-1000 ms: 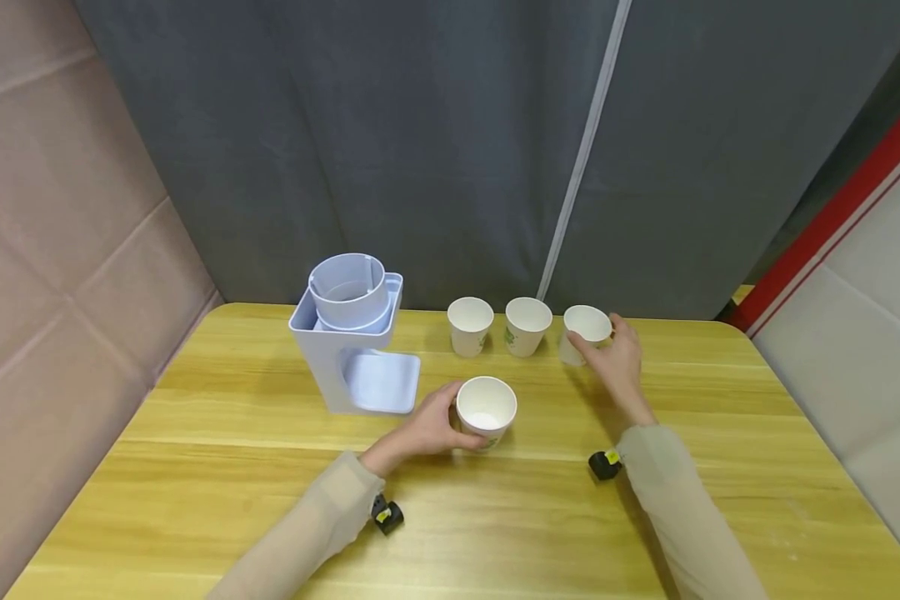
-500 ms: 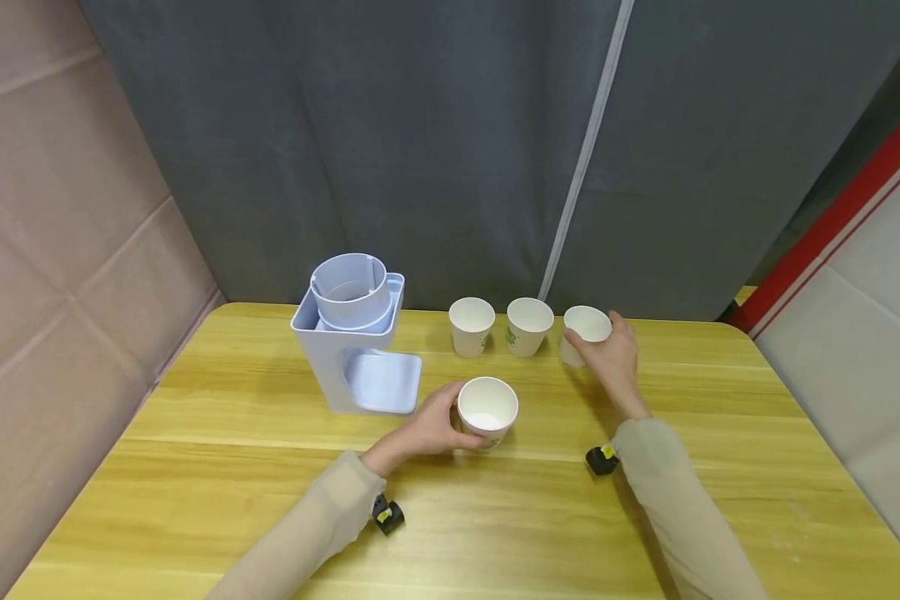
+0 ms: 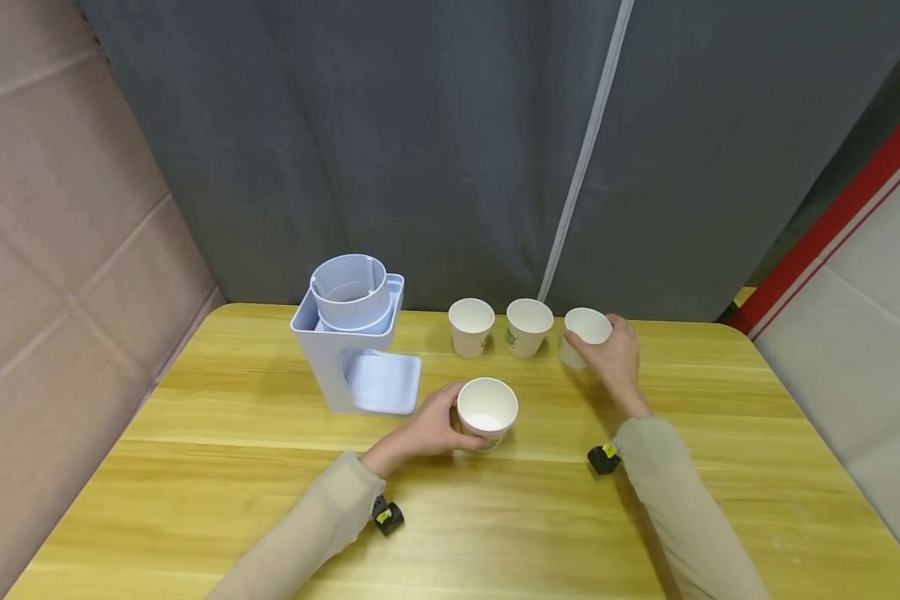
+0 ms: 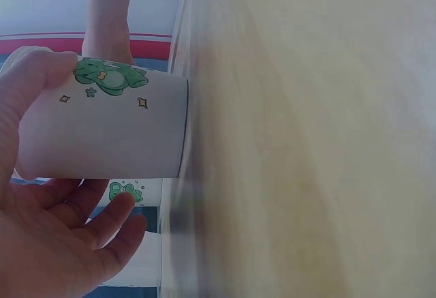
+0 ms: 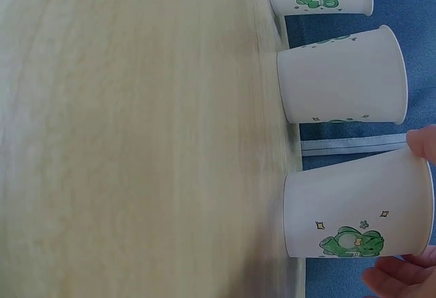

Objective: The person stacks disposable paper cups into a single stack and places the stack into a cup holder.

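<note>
My left hand grips a white paper cup standing in the middle of the table, thumb on the near side and fingers around the left. The left wrist view shows a green cartoon animal print on that paper cup. At the back right my right hand pinches another paper cup near its rim. In the right wrist view this paper cup bears the same green print, its base at the tabletop. Two more paper cups, one beside it and one further left, stand in a row.
A pale blue plastic device with a round hopper on top and a flat tray stands on the back left of the wooden table. A dark grey curtain hangs right behind the table's far edge.
</note>
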`<act>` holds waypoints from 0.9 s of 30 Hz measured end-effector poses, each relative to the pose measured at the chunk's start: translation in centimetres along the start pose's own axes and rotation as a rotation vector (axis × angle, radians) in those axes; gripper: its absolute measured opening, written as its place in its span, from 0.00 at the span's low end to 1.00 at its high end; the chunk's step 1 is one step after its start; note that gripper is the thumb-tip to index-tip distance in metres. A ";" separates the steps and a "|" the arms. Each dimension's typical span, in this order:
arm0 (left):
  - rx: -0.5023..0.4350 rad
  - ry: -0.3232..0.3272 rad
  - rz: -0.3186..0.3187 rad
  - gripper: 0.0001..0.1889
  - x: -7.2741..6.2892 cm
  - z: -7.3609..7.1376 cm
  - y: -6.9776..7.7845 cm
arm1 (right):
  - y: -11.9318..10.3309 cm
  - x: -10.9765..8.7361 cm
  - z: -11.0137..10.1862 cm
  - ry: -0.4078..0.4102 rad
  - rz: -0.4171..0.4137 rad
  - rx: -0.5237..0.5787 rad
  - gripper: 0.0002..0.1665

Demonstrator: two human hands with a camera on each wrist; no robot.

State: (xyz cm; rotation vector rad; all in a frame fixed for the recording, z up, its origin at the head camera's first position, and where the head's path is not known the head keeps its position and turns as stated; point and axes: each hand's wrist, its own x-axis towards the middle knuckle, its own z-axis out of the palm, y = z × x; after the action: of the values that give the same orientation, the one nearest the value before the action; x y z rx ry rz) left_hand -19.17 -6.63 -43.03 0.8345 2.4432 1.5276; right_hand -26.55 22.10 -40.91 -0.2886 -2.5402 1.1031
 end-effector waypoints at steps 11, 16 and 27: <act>-0.008 -0.006 -0.001 0.38 0.0 -0.1 -0.1 | 0.4 -0.5 -0.3 0.008 -0.038 0.012 0.43; -0.009 -0.006 0.002 0.38 0.0 -0.1 -0.1 | 0.8 -1.0 -0.9 0.016 -0.071 0.018 0.42; -0.007 -0.004 -0.001 0.39 0.1 0.0 -0.1 | 0.7 -2.4 -3.1 -0.002 -0.106 -0.004 0.42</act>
State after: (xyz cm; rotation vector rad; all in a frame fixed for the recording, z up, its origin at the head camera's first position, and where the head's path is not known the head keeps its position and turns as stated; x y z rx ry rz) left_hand -19.28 -6.64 -43.07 0.8346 2.4338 1.5311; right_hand -23.10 23.85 -40.04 -0.1512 -2.5284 1.0587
